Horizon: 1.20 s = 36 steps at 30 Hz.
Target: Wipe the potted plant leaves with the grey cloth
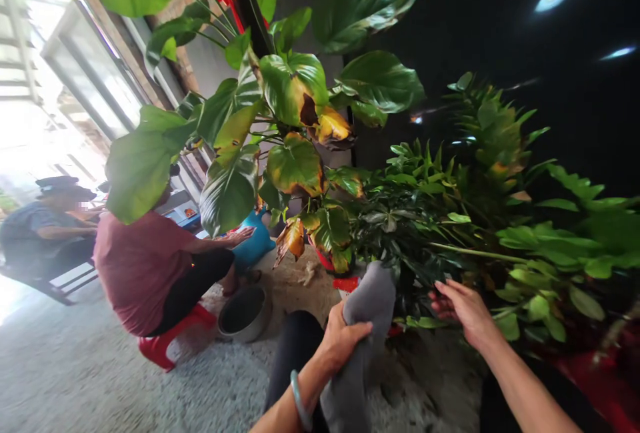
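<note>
A long grey sock (373, 299) stands toe end up in front of me, its lower part running down to the bottom edge. My left hand (345, 336) grips it from the left side, thumb lying across the front and fingers behind. A pale bangle circles that wrist. Off to the right, apart from the sock, my right hand (457, 309) is in front of the green leaves. Its fingers are loosely bent with small gaps between them, and I see nothing held in them.
Large potted plants (295, 159) with wide leaves rise ahead and to the right. At left a person in a pink shirt (145, 266) sits on a red stool (175, 336) beside a grey basin (245, 313) and blue bag (255, 239). Another person (50, 226) sits farther back.
</note>
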Motion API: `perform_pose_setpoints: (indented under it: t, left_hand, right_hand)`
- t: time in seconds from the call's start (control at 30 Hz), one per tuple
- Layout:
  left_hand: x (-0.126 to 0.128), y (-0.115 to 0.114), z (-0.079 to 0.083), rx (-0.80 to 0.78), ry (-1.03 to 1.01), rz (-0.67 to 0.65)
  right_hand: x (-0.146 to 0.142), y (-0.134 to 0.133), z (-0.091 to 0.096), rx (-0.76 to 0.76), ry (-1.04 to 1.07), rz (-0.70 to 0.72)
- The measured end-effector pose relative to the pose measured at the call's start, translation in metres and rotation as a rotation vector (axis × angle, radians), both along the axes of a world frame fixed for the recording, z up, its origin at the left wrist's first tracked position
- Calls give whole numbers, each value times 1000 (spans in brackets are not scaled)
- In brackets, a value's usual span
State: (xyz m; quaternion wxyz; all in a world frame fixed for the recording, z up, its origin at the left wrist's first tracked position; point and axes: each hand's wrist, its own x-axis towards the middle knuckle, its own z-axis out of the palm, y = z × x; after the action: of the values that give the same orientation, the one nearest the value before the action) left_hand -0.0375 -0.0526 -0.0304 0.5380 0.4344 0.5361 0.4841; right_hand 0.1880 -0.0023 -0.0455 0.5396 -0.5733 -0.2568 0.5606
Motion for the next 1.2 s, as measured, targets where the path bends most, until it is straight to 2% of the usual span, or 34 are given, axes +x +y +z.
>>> perform_pose_setpoints:
  t: [0.03, 0.1, 0.17, 0.23, 0.3, 0.37, 0.47, 0.53, 0.57, 0.63, 0.7, 0.77, 0.8, 0.83, 0.9, 1.0, 1.07, 1.1, 1.2]
  left_hand:
    - [-4, -6, 4, 19, -21, -15]
    - [-10, -6, 19, 92, -53, 56]
    - [-13, 8, 37, 195, -34, 189]
    - [-10, 27, 47, 282, -1, 222]
    - [-3, 41, 43, 311, 31, 138]
    - [3, 43, 29, 282, 101, 5]
    - [2, 24, 9, 193, 219, -236]
    - [-5, 9, 10, 138, 223, -372]
    - [-8, 4, 16, 122, 209, -395]
    - [-12, 5, 33, 125, 178, -330]
    - [-8, 18, 51, 182, 124, -184]
    - [2, 36, 60, 266, 51, -72]
    - [8, 44, 59, 306, 31, -53]
    - [13, 51, 56, 341, 37, -55]
    - [18, 53, 43, 375, 128, -143]
    - [11, 36, 29, 320, 307, -409]
    - [3, 23, 35, 238, 314, -536]
    - [1, 19, 43, 216, 284, -543]
    - [10, 29, 75, 297, 167, -408]
  right_hand:
    - [1, 0, -1, 1, 2, -3]
    - [3, 0, -4, 16, 6, -4]
    - [4, 0, -5, 40, 14, 2]
    - [3, 0, -4, 50, 25, 7]
    - [2, 0, -2, 45, 32, 10]
    - [1, 0, 1, 19, 24, 8]
    - [1, -2, 1, -27, 2, 13]
    - [3, -3, 1, -35, 1, 19]
    - [4, -3, 0, -34, 4, 23]
    - [5, -4, 0, -36, 6, 30]
    - [5, -3, 0, -42, -2, 41]
    - [4, -2, 1, -46, -11, 50]
    - [3, -2, 1, -46, -14, 52]
    - [3, -1, 1, -46, -18, 54]
    - [2, -1, 0, -54, -27, 53]
    - [5, -2, -3, -70, -52, 45]
    - [7, -4, -5, -71, -64, 57]
    - [8, -5, -5, -70, -68, 69]
    - [9, -8, -3, -77, -81, 95]
